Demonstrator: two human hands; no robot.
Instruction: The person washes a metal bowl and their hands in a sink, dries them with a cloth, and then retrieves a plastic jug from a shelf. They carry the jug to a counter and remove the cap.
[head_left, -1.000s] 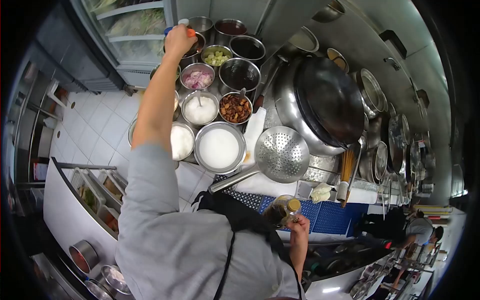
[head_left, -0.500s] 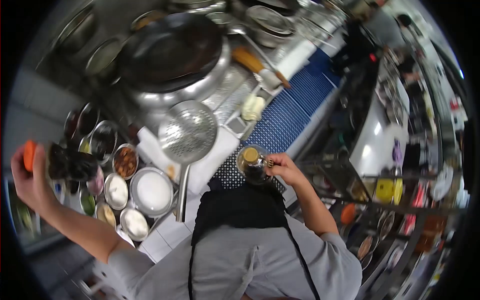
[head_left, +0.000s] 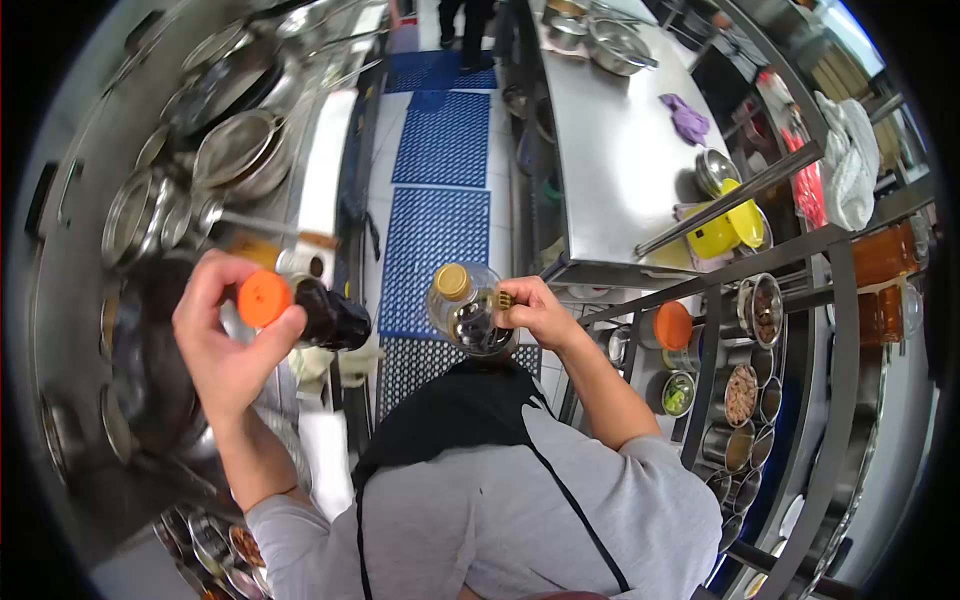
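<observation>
My left hand [head_left: 225, 335] is closed around the top end of a dark bottle [head_left: 335, 320] with an orange cap [head_left: 264, 298]. The bottle lies tilted, its base pointing right. In front of my apron, my right hand [head_left: 545, 312] grips the side of a clear plastic jug [head_left: 490, 330], its fingers at a brown ribbed part. A yellow cap [head_left: 453, 281] tops the jug, and dark liquid shows inside. The two containers are apart, with the bottle left of the jug.
Blue floor mats [head_left: 435, 235] run down the aisle to a person's legs [head_left: 465, 30]. On the right stand a steel counter [head_left: 625, 175] and a metal rack [head_left: 838, 330] with food containers behind its bars. Strainers [head_left: 235, 150] and pans line the left side.
The view has swung right, along the aisle. My left hand has carried the orange-capped bottle from beside the seasoning bowls toward my front. My right hand still holds the jug.
</observation>
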